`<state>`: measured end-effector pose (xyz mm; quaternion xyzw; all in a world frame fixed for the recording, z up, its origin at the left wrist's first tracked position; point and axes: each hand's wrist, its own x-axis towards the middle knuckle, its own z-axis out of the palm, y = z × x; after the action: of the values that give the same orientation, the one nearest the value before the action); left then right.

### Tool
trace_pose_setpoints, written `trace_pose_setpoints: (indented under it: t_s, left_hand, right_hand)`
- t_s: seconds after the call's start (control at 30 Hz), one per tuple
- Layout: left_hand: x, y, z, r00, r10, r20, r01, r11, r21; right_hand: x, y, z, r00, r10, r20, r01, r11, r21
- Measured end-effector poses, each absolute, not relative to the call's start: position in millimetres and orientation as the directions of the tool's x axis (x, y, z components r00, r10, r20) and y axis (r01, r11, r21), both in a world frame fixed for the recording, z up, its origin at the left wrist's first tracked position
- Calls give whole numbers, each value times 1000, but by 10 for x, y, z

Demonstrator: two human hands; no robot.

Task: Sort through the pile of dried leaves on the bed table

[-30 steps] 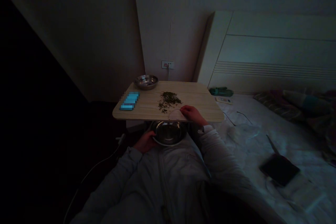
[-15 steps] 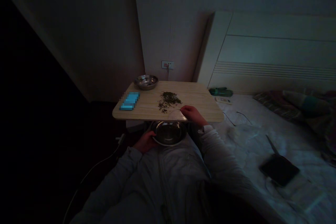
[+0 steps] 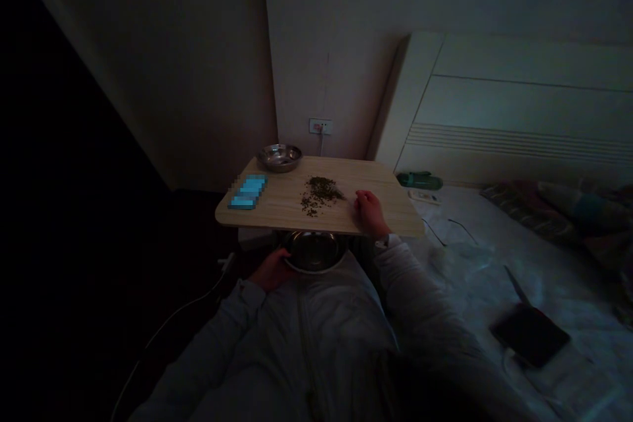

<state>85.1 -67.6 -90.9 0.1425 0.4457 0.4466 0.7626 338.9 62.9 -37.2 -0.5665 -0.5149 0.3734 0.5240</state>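
Small dark green grains or beans lie in a loose pile, scattered toward the near side, on a light wooden table. My right hand is just right of the pile with its fingers pinched. A faint pale, thin edge shows between the fingers and the grains, too dim to name. Below the table's near edge, my left hand grips the left rim of a metal bowl on my lap. The inside of that bowl is dark.
Another metal bowl stands at the table's back left, with a lit phone in front of it. A bed lies to the right, bearing a green bottle, a remote, glasses and a dark tablet-like device.
My right hand has moved from the table's near edge up and right, beside the pile. The pale round sheet at its fingers no longer shows flat. My left hand stays on the bowl.
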Motion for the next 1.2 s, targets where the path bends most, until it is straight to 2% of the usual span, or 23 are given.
trace_pose_setpoints:
  t_s: [0.1,0.3,0.5,0.6,0.83,0.97,1.2]
  left_hand:
    - [848,-679,-915,202,805,-558,-554,564,612]
    - [841,-693,-897,188,803,-565,-525,569,633]
    - [857,-692,-874,198,807,-557,-526,567,634]
    - [862,-684,-884,174,802,-572,-520,568,638]
    - [847,-675,-912,179,810,-558,-523,559,643]
    - [839,-670,-933,194,802,-565,-538,568,622]
    - [851,-672,-914,195,798,-571,-529,575,624]
  right_hand:
    - [3190,734,-402,184,977,111,210,71,-975]
    - [2909,713,-516,145,961,237,302,185,-935]
    - [2990,652,-459,80,990,116,218,97,-971]
    - [3007,627,-443,50,993,105,227,91,-970]
    - [3015,551,-440,86,976,199,349,157,-924]
    - [3034,549,-458,46,970,240,409,201,-890]
    - [3003,535,-472,36,969,244,469,199,-860]
